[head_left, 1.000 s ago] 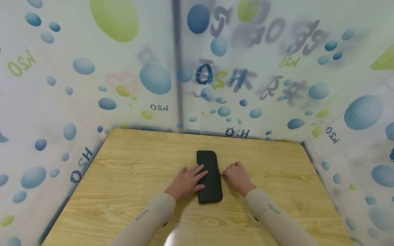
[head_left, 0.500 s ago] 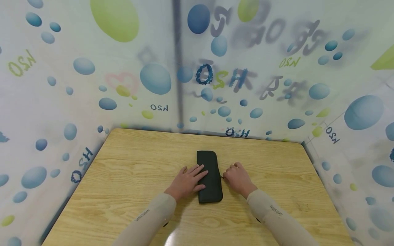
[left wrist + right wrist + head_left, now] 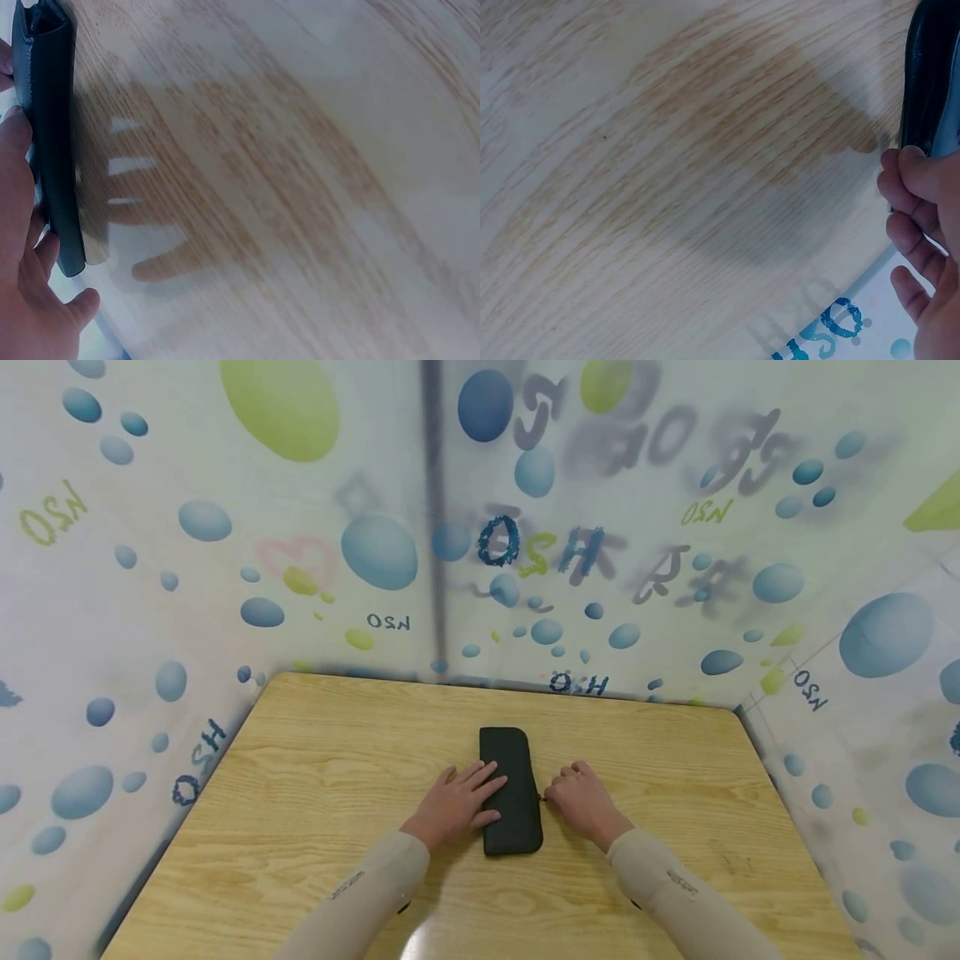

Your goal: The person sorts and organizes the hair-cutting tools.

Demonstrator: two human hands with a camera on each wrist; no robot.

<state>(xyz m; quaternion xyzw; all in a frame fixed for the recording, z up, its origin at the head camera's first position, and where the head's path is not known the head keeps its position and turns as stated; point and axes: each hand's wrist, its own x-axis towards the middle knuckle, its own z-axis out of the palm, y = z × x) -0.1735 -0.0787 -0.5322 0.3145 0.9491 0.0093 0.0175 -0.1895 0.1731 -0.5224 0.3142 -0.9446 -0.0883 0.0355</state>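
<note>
A long black zippered pouch [image 3: 513,810] lies flat on the wooden table, its length running away from me. My left hand [image 3: 452,802] rests on its left side with fingers spread and straight. At the pouch's right edge, my right hand [image 3: 583,802] pinches the small zipper pull [image 3: 542,797] between thumb and forefinger. In the right wrist view, the thumb and forefinger meet right against the edge of the black pouch [image 3: 922,82], covering the pull. The left wrist view shows the pouch [image 3: 52,142] from its folded side, with the left hand [image 3: 30,262] over it.
The wooden table [image 3: 337,760] has a back edge close against a light curtain [image 3: 645,635] printed with blue and green bubbles. More of this printed sheeting hangs along the left and right sides. Bright glare shows near the front of the table.
My right hand has slid slightly toward me along the pouch's right edge, carrying the zipper pull with it. The left hand and the pouch stay in place.
</note>
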